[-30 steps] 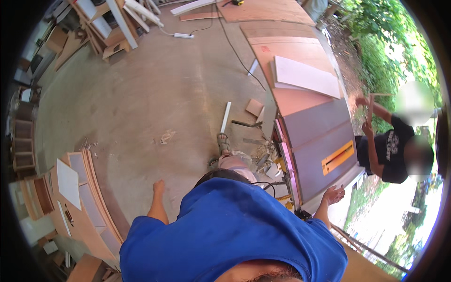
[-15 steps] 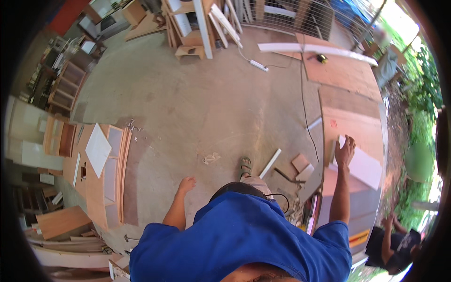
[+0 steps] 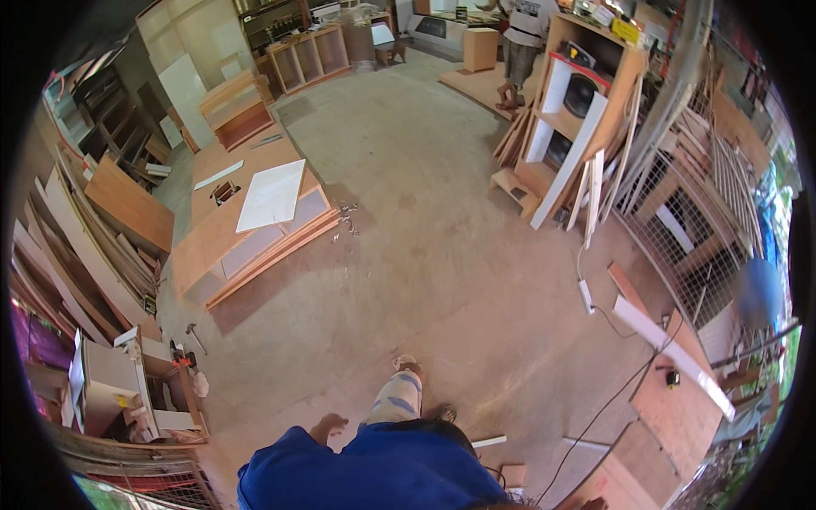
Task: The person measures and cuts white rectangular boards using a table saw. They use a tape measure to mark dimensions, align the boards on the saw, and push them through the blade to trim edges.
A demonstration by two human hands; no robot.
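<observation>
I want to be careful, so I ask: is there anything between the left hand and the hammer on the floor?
Nothing visible stands between the left hand and the hammer; only floor shows there. The hammer lies ahead and to the left.

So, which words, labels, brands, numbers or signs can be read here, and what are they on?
None can be read clearly enough to quote.
Shirt of the person at the back: dark print on the front, too small to read.
Yellow item on the speaker cabinet: too small to tell whether it bears writing.
White sheet: no lettering to be seen.
</observation>
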